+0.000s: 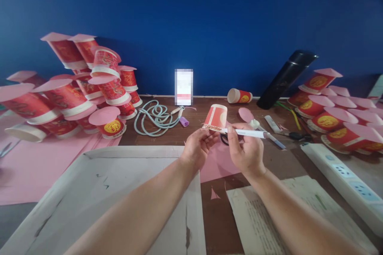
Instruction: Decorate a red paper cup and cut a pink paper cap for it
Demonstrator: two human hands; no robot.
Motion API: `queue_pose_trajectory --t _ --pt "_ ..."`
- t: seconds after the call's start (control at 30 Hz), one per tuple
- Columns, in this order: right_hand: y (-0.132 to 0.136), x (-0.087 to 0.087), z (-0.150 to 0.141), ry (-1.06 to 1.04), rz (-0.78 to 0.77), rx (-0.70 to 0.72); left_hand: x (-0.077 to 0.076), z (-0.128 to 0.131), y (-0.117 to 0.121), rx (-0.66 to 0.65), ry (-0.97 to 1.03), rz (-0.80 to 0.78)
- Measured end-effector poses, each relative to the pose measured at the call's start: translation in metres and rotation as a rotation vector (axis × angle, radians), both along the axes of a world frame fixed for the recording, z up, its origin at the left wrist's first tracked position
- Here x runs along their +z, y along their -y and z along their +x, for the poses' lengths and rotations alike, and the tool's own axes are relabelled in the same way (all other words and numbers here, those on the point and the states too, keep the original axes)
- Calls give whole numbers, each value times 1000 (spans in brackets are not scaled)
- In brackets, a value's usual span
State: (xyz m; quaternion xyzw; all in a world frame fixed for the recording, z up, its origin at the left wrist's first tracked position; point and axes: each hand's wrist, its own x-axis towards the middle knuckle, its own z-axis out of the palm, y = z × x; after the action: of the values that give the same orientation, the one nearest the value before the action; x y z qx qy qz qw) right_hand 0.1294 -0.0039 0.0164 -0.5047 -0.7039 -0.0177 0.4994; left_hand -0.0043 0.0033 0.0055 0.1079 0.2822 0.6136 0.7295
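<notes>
– So, from the head view, holding what on the left?

– Clamped with the left hand (200,148) on the lower edge of a red paper cup (217,115), bottom up, slightly tilted, held over the table (219,223).

– And on the right?

– Closed with the right hand (245,147) around a white pen-like stick (249,133), pointing toward the cup's rim. Touching or just beside, cannot tell.

– Anything likely to go wrong?

– Possibly denting the thin paper by pinching too hard, or losing the edge by pinching too lightly. Might also skid along the rim if pressed at a slant.

– And nearby?

– Below, a pink sheet (220,163), easy to crease under a dropped wrist. Off to the left, stacked cups (109,87) with pink tops, leaning and probably quick to topple if knocked.
</notes>
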Motion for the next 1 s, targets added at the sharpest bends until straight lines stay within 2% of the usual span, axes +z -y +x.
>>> queue_pose_trajectory --t 1.0 --pt "1 1 -1 -21 7 45 1 0 1 -18 -27 1"
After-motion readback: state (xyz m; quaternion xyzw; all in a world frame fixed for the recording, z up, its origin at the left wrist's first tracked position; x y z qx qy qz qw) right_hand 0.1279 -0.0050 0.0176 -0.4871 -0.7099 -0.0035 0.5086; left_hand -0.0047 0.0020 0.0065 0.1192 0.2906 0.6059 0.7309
